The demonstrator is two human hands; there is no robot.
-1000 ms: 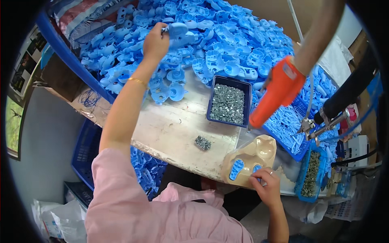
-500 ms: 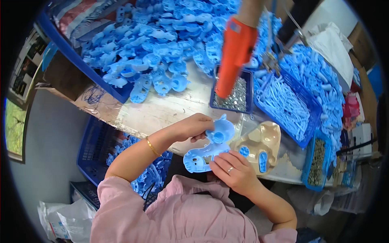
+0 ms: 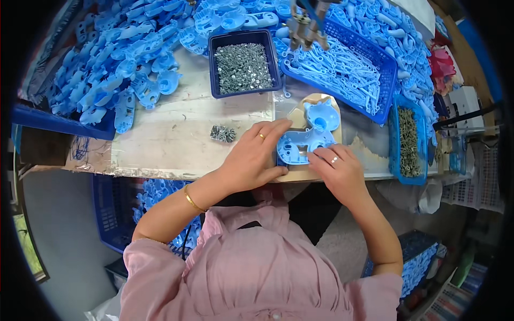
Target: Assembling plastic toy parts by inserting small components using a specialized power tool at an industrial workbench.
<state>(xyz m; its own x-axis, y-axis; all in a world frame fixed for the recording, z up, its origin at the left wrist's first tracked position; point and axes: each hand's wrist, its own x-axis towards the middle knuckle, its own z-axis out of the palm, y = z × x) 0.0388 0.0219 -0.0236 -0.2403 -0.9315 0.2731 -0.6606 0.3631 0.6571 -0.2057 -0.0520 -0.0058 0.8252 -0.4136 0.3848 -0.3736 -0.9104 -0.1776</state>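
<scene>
The blue plastic shell half point(image 3: 310, 142), a wide body part with a rounded cup-shaped end, lies on the tan moulded fixture point(image 3: 304, 107), covering most of it. My left hand point(image 3: 254, 158) rests at the shell's left side, fingers stretched out and thumb apart. It seems to touch the shell's edge, though its grip is partly hidden. On the shell's near right edge, my right hand point(image 3: 340, 174) has its fingers bent over the rim. Left of the left hand sits a small heap of screws point(image 3: 222, 134) on the table point(image 3: 176, 120).
A dark tray of small metal parts point(image 3: 243, 67) stands beyond my hands. Right of it are a blue basket of looped plastic sticks point(image 3: 342, 75) and a turquoise tray of screws point(image 3: 409, 142). Blue shells point(image 3: 123, 59) pile up far left. A metal fitting point(image 3: 308, 29) hangs above.
The shell has gone from being held up at the table's edge to lying on the fixture. My left hand has left its cup end and moved to its side. The orange power screwdriver is out of view.
</scene>
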